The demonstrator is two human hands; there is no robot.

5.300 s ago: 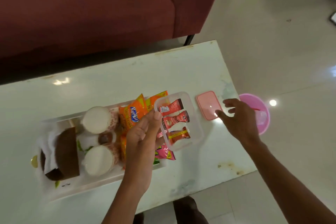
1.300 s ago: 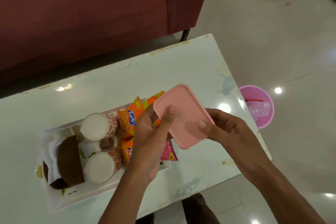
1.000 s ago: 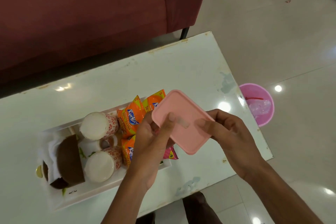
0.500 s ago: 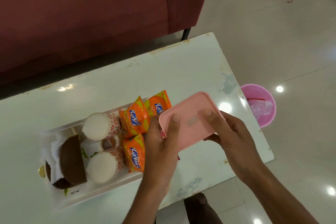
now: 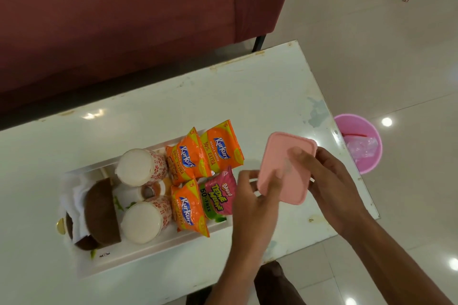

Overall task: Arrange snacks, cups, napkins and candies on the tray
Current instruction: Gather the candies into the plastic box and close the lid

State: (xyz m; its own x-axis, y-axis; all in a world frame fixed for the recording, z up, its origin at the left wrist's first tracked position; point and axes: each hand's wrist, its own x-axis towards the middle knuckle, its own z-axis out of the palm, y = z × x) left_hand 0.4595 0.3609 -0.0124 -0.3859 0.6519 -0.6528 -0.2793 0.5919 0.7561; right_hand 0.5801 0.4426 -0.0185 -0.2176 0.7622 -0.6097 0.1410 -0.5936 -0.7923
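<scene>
Pink lid [image 5: 285, 156] (tilted) — pinched by fingers [image 5: 301, 155] of left hand [image 5: 250, 203], right hand [image 5: 332, 188].

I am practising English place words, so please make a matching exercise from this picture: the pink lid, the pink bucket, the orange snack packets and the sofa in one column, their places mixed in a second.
1 pink lid
2 pink bucket
3 orange snack packets
4 sofa

A on the floor beside the table
B on the white tray
C behind the table
D held by the left hand and right hand

Pairs: 1-D, 2-A, 3-B, 4-C
</scene>
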